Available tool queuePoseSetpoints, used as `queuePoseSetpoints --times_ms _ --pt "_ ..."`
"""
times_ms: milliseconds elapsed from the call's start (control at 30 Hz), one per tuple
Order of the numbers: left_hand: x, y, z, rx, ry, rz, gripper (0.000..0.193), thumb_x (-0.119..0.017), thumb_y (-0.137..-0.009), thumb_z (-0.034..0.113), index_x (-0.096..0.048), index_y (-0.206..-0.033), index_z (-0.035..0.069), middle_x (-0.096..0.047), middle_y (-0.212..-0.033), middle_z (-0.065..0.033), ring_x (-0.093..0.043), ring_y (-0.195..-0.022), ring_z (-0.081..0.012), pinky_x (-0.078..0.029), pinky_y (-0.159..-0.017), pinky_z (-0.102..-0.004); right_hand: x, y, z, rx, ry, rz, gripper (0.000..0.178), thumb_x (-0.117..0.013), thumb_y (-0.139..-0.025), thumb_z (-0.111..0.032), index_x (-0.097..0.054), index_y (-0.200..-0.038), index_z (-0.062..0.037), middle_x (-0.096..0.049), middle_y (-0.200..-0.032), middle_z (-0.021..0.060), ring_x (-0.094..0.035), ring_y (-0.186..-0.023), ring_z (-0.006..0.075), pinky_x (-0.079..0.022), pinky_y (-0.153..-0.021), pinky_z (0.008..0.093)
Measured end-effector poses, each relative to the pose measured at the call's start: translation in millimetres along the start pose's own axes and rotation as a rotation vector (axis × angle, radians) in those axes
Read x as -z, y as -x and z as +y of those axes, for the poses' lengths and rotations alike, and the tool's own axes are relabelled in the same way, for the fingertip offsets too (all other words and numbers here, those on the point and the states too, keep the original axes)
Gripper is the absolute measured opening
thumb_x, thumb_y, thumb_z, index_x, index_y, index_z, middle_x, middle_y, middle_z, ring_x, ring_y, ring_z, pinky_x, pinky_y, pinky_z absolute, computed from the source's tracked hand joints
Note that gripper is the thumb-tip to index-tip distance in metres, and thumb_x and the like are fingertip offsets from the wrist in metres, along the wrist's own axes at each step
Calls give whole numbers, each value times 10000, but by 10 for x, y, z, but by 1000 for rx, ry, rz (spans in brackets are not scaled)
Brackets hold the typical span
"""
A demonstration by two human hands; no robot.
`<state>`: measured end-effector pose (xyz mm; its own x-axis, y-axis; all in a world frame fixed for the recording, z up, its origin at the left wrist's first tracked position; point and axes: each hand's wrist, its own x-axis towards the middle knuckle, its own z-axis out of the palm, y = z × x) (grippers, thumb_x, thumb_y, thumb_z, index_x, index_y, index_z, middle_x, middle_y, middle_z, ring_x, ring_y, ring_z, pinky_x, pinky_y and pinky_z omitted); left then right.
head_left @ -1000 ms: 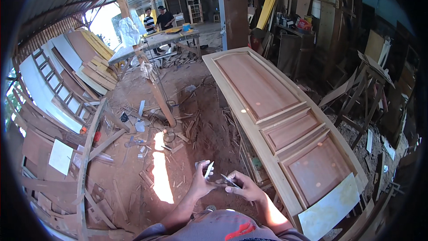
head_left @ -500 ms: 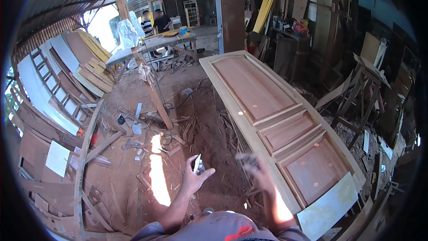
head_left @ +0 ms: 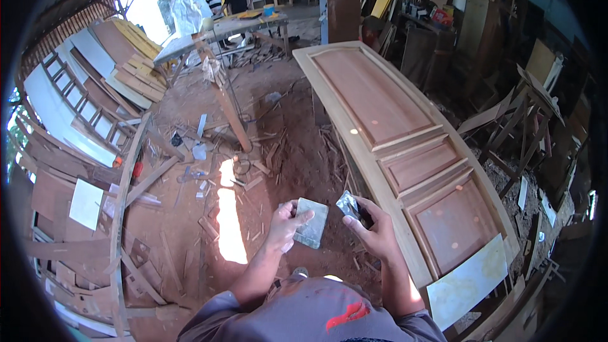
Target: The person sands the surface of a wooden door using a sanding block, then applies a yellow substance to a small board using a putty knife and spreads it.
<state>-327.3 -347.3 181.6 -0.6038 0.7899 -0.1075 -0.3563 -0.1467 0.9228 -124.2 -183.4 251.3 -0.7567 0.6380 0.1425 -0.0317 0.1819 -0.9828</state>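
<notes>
My left hand (head_left: 282, 227) grips a flat, pale grey-green rectangular plate (head_left: 311, 233), its thumb across the upper face. To its right, my right hand (head_left: 376, 230) is closed around a small silvery, dark-edged piece (head_left: 348, 205) whose kind I cannot make out. A gap separates the two held things, and both are over the dirt floor in front of me. Beside my right forearm lies a panelled wooden door (head_left: 415, 174), raised off the floor, with a few pale spots on it. A stained whitish sheet (head_left: 468, 282) covers its near end.
A slanting wooden post (head_left: 229, 111) rises ahead on the left. Wood scraps litter the floor (head_left: 183, 215). Two people (head_left: 237, 1) are behind a far worktable (head_left: 221, 28). Boards (head_left: 82, 114) lean along the left; a wooden stand (head_left: 522, 117) is at right.
My left hand has turned, so the plate's broad face now shows instead of its edge. My right hand has come upward, its held piece now sharper. The view has shifted.
</notes>
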Motion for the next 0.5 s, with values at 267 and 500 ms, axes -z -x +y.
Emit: queuePoseSetpoints --times_ms 267,500 --pt "-146 -29 42 -71 332 160 298 -605 -1085 222 -594 -1298 13 -729 -1161 -136 -750 -999 -245 -629 -865 -408 -89 7 -184 217 308 -18 605 -867 -832 -194 -637 -1367 -28 -736 -1124 180 -744 -1027 324 -577 -906 392" --pt "-372 44 172 -272 189 156 273 -703 -1025 123 -595 -1249 10 -720 -1157 -94 -710 -995 -147 -580 -889 -323 -187 -40 -164 428 448 34 625 -882 -794 -96 -655 -1374 -43 -708 -974 154 -718 -830 297 -581 -742 373"
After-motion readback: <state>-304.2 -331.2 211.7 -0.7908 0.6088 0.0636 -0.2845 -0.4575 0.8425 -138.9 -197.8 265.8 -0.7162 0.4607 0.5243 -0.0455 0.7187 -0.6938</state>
